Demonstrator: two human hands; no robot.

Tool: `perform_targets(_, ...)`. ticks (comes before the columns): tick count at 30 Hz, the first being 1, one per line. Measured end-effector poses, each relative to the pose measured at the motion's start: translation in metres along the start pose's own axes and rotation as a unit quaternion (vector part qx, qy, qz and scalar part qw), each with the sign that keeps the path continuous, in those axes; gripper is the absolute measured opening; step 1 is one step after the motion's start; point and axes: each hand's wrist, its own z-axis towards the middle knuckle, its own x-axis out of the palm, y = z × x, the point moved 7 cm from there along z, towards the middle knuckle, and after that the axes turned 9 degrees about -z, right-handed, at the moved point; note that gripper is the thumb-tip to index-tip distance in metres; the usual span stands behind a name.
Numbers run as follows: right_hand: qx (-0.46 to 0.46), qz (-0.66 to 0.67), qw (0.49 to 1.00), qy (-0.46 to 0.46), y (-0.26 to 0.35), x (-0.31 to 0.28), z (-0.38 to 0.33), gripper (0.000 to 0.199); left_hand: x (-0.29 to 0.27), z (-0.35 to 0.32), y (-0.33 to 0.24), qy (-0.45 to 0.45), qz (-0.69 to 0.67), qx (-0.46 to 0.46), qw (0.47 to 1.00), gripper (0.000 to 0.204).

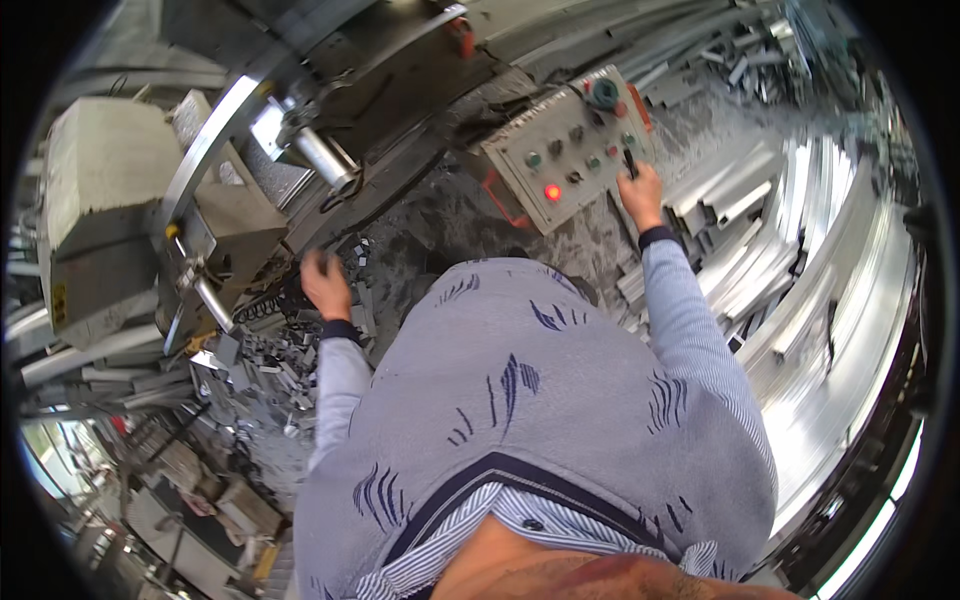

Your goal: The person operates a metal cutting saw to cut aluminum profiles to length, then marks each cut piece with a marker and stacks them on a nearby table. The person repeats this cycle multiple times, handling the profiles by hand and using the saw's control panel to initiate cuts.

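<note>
Two hands reach forward from pale blue striped sleeves with dark cuffs, well apart from one another. The right hand (pixel 640 192) is stretched out straight ahead, its arm nearly full length, and its fingers close around a small black lever (pixel 630 160) that stands up from the grey control panel (pixel 520 165). That panel tilts away just beyond the knuckles; a glowing red lamp (pixel 552 191) sits to the left of the hand, and a round teal knob (pixel 603 93) lies farther out past the lever. Bright aluminium profiles (pixel 760 230) are stacked to the right of this forearm.

The left hand (pixel 325 283) is held lower and nearer the body, elbow bent, fingers curled inward over something dark; whether it grips anything I cannot tell, as the hand is blurred. Small cut metal offcuts (pixel 275 355) lie heaped just beneath and beside it. Beyond its fingertips stands the grey machine housing (pixel 110 190), with a shiny steel cylinder (pixel 325 158) above it.
</note>
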Motion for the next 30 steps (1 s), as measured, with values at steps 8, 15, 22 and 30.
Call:
perform_targets(8, -0.036, 0.030, 0.997, -0.057, -0.010, 0.001, 0.003, 0.067, 0.059, -0.344, 0.152, 0.366, 0.025, -0.308, 0.878, 0.046)
perform_targets(15, -0.086, -0.006, 0.996, -0.020, -0.010, 0.006, 0.018, 0.078, 0.067, -0.351, 0.164, 0.332, -0.079, -0.377, 0.861, 0.047)
perform_targets(22, -0.079, -0.067, 0.994, 0.028, -0.011, 0.007, 0.030, 0.080, 0.088, -0.244, 0.013, 0.251, -0.174, -0.344, 0.888, 0.045)
perform_targets(30, -0.033, -0.040, 0.997, 0.055, -0.007, 0.010, 0.030, 0.086, 0.086, -0.229, 0.037, 0.328, -0.066, -0.311, 0.890, 0.052)
